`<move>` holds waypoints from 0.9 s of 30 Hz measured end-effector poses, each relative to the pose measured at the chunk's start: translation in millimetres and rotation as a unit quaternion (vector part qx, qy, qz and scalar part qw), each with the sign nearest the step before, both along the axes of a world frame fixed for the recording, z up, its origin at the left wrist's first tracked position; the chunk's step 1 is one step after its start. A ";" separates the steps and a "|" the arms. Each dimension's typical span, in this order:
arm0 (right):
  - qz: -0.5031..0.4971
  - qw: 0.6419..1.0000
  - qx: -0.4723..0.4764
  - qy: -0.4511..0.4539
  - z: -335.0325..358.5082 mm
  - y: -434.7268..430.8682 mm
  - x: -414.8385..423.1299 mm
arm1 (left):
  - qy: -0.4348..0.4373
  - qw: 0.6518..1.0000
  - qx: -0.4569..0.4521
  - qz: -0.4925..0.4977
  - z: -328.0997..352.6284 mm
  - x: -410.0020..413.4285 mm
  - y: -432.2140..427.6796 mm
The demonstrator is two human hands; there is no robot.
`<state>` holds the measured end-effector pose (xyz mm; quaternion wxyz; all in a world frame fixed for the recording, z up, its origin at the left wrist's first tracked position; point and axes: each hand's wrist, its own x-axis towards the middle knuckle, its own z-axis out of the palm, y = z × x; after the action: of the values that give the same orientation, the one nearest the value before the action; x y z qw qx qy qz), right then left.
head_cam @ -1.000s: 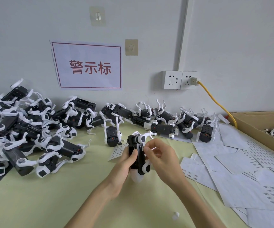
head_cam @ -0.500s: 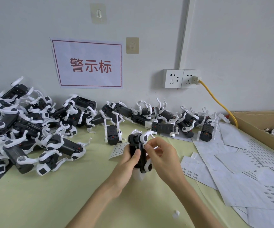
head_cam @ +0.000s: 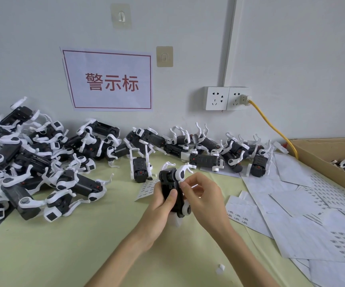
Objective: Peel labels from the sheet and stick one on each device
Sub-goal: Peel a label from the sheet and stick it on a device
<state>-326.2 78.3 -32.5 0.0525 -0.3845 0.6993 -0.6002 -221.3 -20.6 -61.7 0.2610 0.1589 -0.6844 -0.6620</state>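
Observation:
A black device with white folding legs (head_cam: 170,183) stands upright above the yellow-green table, gripped by my left hand (head_cam: 160,206) with the thumb across its front. My right hand (head_cam: 202,195) has curled fingers at the device's right side, thumb and forefinger touching its edge; whether they pinch a label is too small to tell. A small label sheet (head_cam: 146,188) lies on the table just behind my left hand, partly hidden by it.
Several more black-and-white devices (head_cam: 43,162) are heaped at the left and along the wall. Used backing sheets (head_cam: 304,206) cover the table's right side. A cardboard box (head_cam: 331,156) with devices stands far right. A yellow cable (head_cam: 271,125) runs from the wall socket.
Both hands and the device have shifted slightly away from me. My right fingertips have slid a little down the device's right side.

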 end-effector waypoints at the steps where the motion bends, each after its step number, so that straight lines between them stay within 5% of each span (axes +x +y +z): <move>1: 0.002 1.000 -0.001 -0.008 -0.2 -0.2 -0.4 | 0.003 1.000 -0.002 -0.001 0.0 0.1 0.2; 9: 0.078 0.984 -0.026 -0.157 3.7 0.8 -2.7 | 0.030 1.000 0.001 -0.002 4.5 1.6 2.9; 18: 0.149 0.975 -0.047 -0.159 8.6 5.9 -6.3 | 0.052 0.990 0.110 -0.066 17.7 7.0 10.0; 27: 0.212 0.962 -0.076 -0.155 8.4 7.4 -1.1 | 0.027 0.998 0.055 -0.025 20.4 7.1 18.2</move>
<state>-327.3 85.6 -24.1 0.2571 -0.4286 0.5376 -0.6791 -214.2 -2.4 -41.4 0.2536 0.1379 -0.6434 -0.7090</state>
